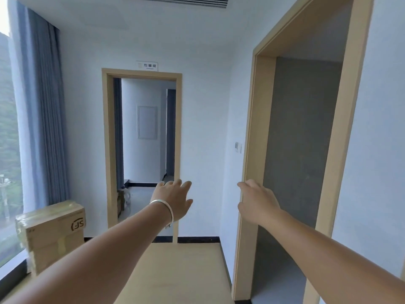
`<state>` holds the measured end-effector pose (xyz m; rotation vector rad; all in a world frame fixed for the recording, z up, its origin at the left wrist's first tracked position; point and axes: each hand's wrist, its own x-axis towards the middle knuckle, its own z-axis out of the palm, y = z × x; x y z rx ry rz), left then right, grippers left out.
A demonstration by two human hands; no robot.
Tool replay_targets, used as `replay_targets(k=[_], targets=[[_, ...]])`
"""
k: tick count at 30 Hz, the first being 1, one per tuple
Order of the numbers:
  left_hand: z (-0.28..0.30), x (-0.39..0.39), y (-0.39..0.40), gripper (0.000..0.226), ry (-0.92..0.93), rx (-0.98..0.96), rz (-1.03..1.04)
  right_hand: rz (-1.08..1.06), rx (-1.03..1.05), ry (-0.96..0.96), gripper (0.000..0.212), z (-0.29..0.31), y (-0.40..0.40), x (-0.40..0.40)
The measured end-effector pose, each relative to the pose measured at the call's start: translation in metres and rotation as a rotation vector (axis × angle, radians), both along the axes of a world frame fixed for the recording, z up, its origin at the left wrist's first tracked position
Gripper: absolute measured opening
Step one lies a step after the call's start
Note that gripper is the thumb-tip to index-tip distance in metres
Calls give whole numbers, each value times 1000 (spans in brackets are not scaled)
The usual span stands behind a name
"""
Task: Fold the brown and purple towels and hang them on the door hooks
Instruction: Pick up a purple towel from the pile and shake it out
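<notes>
Both arms reach forward at about the same height, and neither holds anything. The left hand (174, 199) is spread, fingers straight and slightly fanned, palm turned away; a silver bracelet (164, 210) circles its wrist. The right hand (257, 204) hangs looser, fingers bent downward in a relaxed curl, with its knuckles near the edge of the wooden door frame (249, 137) just beyond it.

Below and between the forearms lies a pale wooden tabletop (186, 273), bare where it shows. Left of the left forearm stands a cardboard box (52, 233) wrapped in clear tape and printed with a logo, set against the window (6, 128). Blue-grey curtains (43, 117) hang above the box.

Beyond the left hand's fingertips an open doorway (142, 150) leads into a further white room, with a small sign (147, 65) over its lintel. Past the right hand a light switch (238, 147) sits on the white wall, and the nearer doorway opens on a grey interior. A ceiling vent (177, 0) runs overhead.

No brown or purple towel, nor any door hook, appears anywhere in view.
</notes>
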<state>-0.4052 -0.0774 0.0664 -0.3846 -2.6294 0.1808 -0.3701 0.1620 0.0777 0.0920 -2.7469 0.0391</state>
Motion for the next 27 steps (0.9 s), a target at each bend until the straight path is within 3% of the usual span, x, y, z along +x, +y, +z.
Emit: replay_targets(k=[27], targets=[[-8, -322, 43, 45, 45, 18, 46, 90, 40, -41, 59, -7, 36, -346]])
